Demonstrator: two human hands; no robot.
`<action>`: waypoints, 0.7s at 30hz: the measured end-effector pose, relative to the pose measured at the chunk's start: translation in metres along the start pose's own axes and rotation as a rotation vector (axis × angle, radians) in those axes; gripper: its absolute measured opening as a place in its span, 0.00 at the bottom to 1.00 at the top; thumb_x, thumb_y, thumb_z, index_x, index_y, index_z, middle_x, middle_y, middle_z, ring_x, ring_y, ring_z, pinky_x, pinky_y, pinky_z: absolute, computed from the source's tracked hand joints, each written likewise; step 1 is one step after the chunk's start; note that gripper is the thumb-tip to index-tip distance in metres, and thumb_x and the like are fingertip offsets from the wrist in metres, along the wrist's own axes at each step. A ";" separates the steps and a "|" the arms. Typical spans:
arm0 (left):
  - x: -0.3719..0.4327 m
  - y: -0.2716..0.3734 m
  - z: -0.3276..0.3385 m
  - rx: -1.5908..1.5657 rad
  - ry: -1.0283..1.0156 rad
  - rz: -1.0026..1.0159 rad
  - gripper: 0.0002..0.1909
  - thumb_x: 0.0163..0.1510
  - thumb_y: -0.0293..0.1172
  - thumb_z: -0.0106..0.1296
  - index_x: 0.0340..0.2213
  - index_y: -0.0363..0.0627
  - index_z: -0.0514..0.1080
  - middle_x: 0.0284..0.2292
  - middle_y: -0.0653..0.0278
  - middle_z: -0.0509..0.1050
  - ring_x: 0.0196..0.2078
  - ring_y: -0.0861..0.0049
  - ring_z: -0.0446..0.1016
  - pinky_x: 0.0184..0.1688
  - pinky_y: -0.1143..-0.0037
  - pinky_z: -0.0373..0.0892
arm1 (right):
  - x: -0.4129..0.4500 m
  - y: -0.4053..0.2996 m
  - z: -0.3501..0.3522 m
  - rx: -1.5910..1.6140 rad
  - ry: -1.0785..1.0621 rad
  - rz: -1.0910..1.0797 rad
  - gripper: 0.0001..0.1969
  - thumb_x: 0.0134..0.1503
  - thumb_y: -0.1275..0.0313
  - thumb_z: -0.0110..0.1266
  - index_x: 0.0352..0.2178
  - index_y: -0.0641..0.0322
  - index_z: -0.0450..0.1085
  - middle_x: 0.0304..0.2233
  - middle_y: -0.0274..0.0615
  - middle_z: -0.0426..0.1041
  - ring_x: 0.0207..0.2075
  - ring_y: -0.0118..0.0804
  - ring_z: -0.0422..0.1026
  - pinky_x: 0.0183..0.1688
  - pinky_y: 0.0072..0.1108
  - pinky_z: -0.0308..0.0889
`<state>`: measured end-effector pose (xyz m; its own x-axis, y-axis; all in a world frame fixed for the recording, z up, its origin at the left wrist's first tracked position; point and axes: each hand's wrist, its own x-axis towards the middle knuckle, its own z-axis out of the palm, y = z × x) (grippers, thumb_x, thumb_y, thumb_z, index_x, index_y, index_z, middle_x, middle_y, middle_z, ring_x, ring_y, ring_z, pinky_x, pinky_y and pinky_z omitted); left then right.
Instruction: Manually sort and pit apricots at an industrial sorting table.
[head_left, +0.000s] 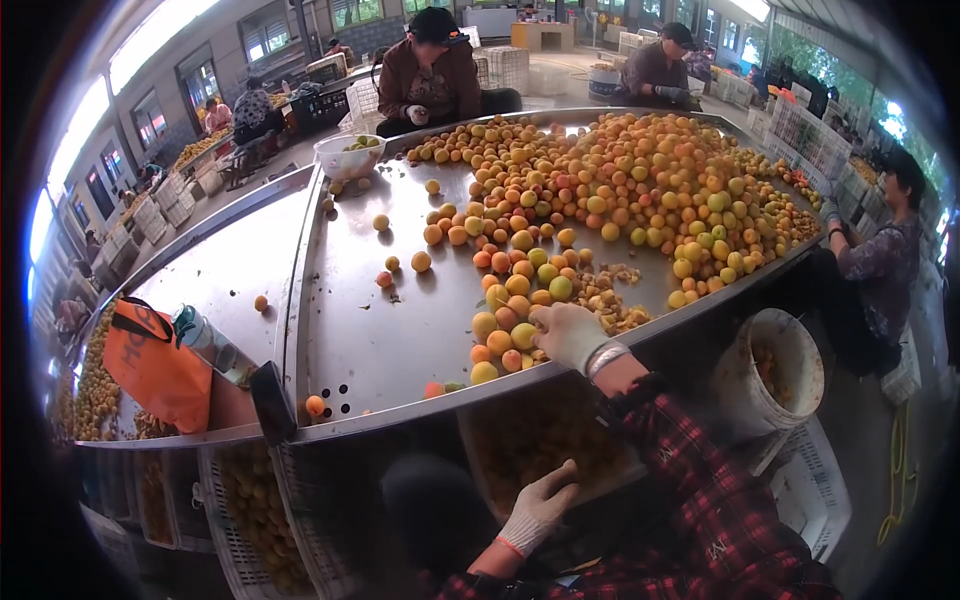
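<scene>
My right hand (574, 337), in a pale knit glove, reaches over the steel table's near edge into a cluster of apricots (517, 285). Its fingertips are beside a yellow-orange apricot (523, 336); whether they grip anything is hidden. Just beyond the hand lies a heap of split apricot pieces (607, 296). My left hand (536, 502), gloved too, hangs below the table edge with thumb and fingers apart and nothing visible between them. Behind it, in shadow under the table, is a bin of brownish pieces (547, 450).
A large apricot pile (660, 172) covers the table's far right. A white bowl (350, 157) stands far left; an orange bag (157, 367) and bottle (214, 345) lie left. A white bucket (784, 367) stands right. Co-workers sit beyond the table (375, 300) and at right.
</scene>
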<state>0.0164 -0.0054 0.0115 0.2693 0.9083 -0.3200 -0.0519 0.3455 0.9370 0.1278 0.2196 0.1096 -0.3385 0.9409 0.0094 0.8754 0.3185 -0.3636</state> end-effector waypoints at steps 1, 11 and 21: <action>0.001 0.001 -0.001 0.001 0.004 0.000 0.23 0.53 0.32 0.50 0.48 0.30 0.67 0.53 0.55 0.66 0.55 0.76 0.64 0.56 0.79 0.59 | 0.008 -0.005 0.002 -0.034 -0.041 0.009 0.12 0.48 0.65 0.56 0.36 0.55 0.72 0.33 0.47 0.75 0.39 0.50 0.73 0.41 0.34 0.68; 0.000 0.003 -0.009 0.007 -0.024 -0.004 0.25 0.54 0.32 0.49 0.52 0.31 0.63 0.54 0.54 0.65 0.58 0.72 0.62 0.59 0.77 0.56 | 0.036 -0.024 0.018 -0.218 -0.255 0.035 0.16 0.50 0.68 0.53 0.41 0.60 0.70 0.42 0.51 0.72 0.45 0.49 0.71 0.47 0.34 0.67; -0.002 0.000 -0.007 -0.070 0.198 0.108 0.22 0.51 0.29 0.54 0.46 0.29 0.68 0.50 0.55 0.69 0.54 0.75 0.65 0.57 0.77 0.58 | -0.029 -0.011 -0.007 0.901 -0.020 0.147 0.17 0.53 0.59 0.57 0.36 0.63 0.71 0.18 0.38 0.71 0.17 0.29 0.70 0.18 0.21 0.65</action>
<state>0.0093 -0.0056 0.0113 0.0653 0.9671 -0.2458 -0.1389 0.2527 0.9575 0.1303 0.1893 0.1200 -0.2579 0.9602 -0.1075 0.3123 -0.0225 -0.9497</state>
